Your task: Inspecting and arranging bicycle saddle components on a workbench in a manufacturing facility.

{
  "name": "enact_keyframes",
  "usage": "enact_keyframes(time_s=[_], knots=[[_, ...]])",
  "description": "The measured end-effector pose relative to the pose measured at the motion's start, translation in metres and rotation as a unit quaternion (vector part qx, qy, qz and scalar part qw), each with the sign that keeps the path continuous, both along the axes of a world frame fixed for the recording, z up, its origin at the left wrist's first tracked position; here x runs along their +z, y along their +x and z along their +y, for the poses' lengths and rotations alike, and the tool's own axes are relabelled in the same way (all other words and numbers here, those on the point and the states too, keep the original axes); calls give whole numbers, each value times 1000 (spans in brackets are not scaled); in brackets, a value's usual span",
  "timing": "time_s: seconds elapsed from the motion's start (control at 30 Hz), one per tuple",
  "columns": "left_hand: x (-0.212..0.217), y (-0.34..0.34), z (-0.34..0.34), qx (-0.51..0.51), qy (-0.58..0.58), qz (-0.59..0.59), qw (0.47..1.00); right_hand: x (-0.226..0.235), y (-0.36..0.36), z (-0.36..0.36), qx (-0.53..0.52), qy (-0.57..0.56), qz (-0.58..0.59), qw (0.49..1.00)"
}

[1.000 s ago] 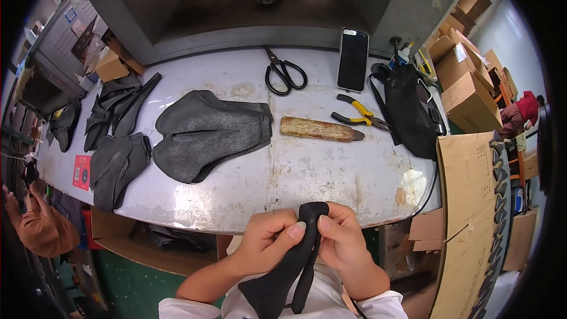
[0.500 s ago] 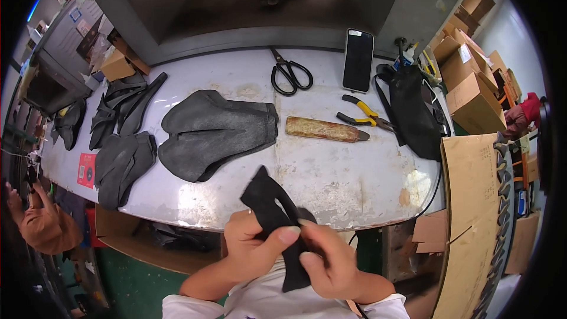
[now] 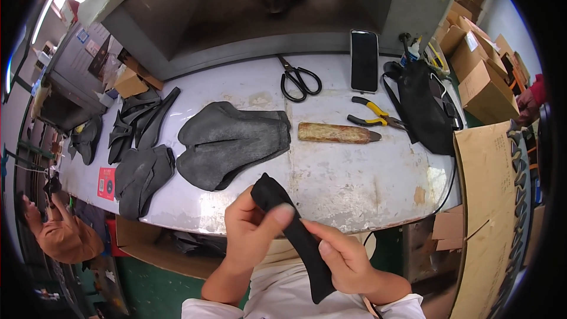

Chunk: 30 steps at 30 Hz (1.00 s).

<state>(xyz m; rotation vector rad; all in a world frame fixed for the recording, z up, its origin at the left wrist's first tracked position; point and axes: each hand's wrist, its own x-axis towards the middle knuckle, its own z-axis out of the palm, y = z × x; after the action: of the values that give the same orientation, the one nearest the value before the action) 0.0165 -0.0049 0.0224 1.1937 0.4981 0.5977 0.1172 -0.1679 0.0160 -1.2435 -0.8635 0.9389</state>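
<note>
A curved black strip of soft-looking material is held between my two hands above the bench's front edge. Its upper end is gripped by my left hand, the thumb blurred and lying over the strip. Lower down, my right hand pinches the strip's right edge between thumb and fingers. Beyond them on the bench lies a stack of dark grey two-lobed sheets. A blunt tool with a worn, taped-looking handle rests to the right of that stack.
Black-handled scissors, yellow-and-black pliers, a phone and a black cloth bag lie on the bench. More dark pieces sit left. A grey cabinet stands behind; cardboard rises right. Another person is far left.
The strip now hangs straighter, and the slit-like gap seen in it before no longer shows. My right hand has shifted right and down along it. The whole view has shifted slightly.
</note>
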Motion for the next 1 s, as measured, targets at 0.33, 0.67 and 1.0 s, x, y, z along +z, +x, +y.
enact_keyframes(time_s=[0.33,0.67,1.0], knots=[[-42,-25,-49,-299,-367,60,879,15,26,11,-47,-33,-250,966],[-35,-18,-40,-197,190,102,956,-2,35,25,-47,-12,-237,970],[-50,-19,-42,-48,169,91,980,-40,38,10,-295,70,-263,916]])
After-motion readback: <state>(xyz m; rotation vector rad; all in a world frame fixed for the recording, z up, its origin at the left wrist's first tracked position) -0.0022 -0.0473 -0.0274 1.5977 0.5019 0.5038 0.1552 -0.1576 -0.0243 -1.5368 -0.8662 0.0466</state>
